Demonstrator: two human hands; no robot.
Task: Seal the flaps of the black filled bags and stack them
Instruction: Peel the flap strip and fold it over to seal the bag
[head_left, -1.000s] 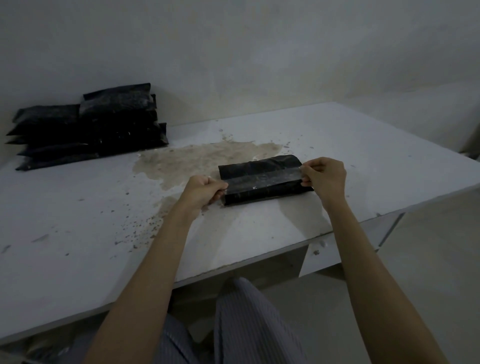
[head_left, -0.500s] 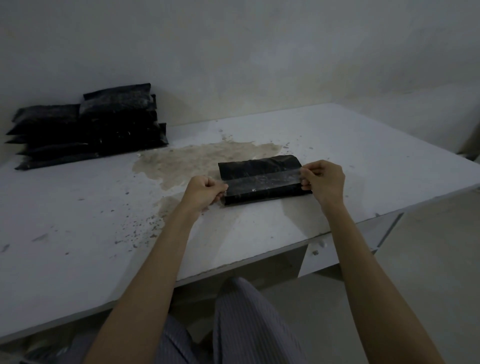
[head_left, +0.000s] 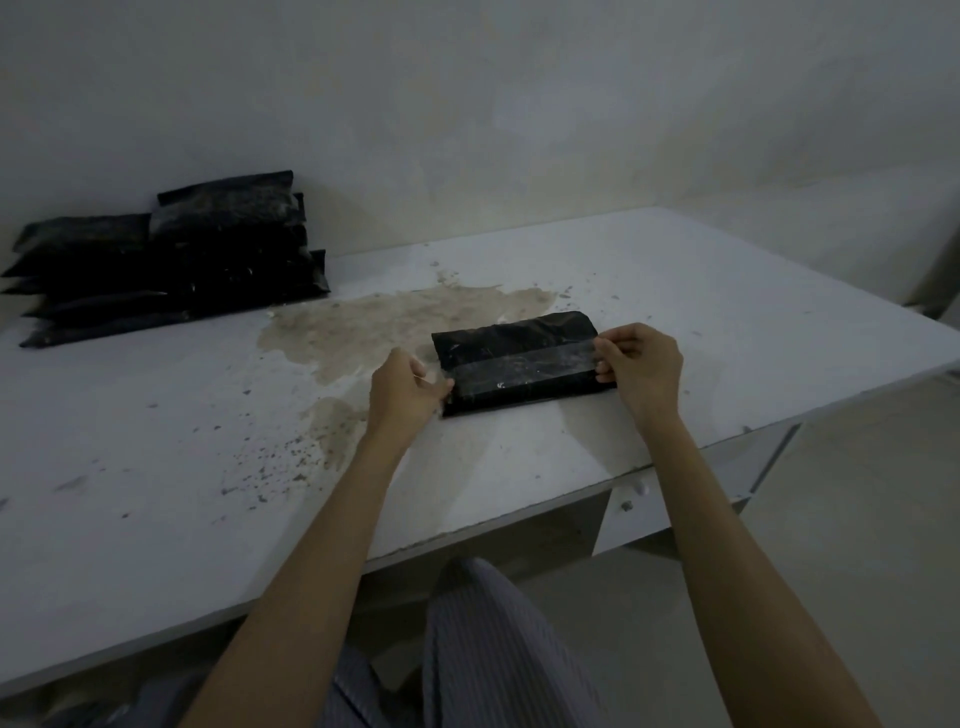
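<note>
**Tape strip held across a filled bag**

A black filled bag (head_left: 514, 361) lies flat on the white table (head_left: 701, 312), near its front edge, just in front of a brown stain (head_left: 395, 322). A strip of clear tape (head_left: 522, 364) runs lengthwise across the bag's top face. The left hand (head_left: 402, 389) pinches the strip's left end with curled fingers at the bag's left edge. The right hand (head_left: 639, 361) pinches the right end at the bag's right edge. A stack of black bags (head_left: 171, 260) sits well apart at the table's far left, against the wall.
</note>
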